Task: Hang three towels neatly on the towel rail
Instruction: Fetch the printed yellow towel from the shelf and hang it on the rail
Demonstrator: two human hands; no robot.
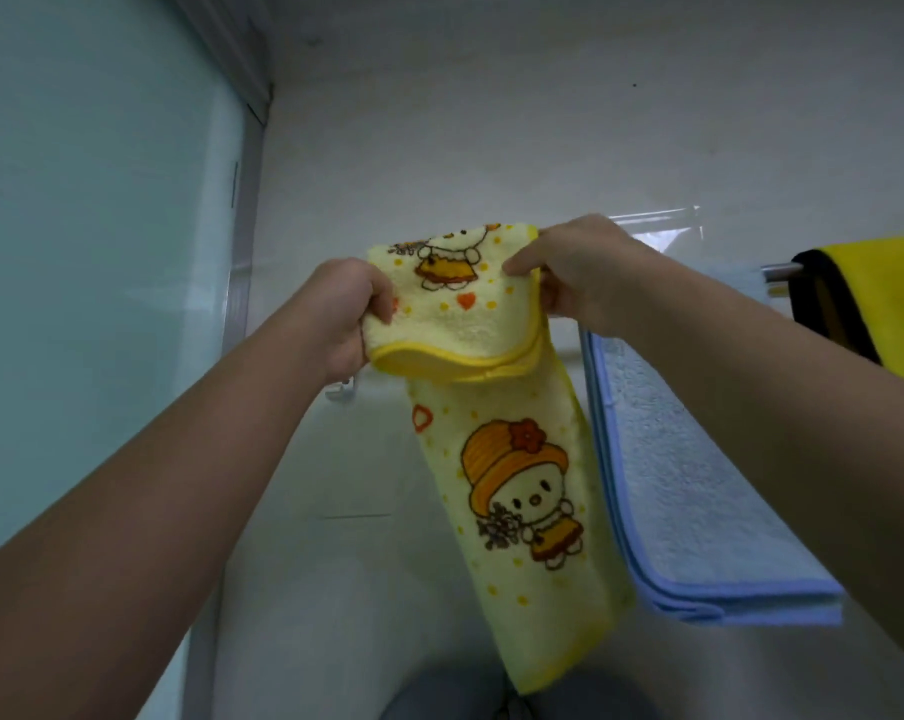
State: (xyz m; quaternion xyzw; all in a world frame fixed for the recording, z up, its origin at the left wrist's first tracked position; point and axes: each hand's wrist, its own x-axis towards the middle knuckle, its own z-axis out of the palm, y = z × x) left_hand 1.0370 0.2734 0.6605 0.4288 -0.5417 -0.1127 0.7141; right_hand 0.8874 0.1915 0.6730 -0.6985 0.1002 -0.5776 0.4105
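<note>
Yellow terry, pale, printed with orange-hatted cartoon figures, hearts and dots: cartoon towel [517,485], at the left part of the rail [777,271]. The bar is hidden behind it there. Its long end hangs down the white wall [491,122], and its upper end is lifted forward and held spread between both hands, bright yellow hems doubled along the near edge. Left hand [345,314]: fingers curled round the towel's left edge, gripping it. Right hand [579,272]: pinches the right edge, thumb on the upper face, fingers underneath. Blue towel [699,485]: folded, darker blue border, hangs just right of the cartoon towel. Its top is crossed by the right forearm; whether the two towels touch cannot be told. Yellow towel [876,293]: deeper yellow with black edging, draped over the chrome bar at the far right and cut off by the frame edge. Bracket [343,389]: pale, on the wall just below the left hand. Frosted glass panel [101,252]: on the left, meeting the wall at the corner.
</note>
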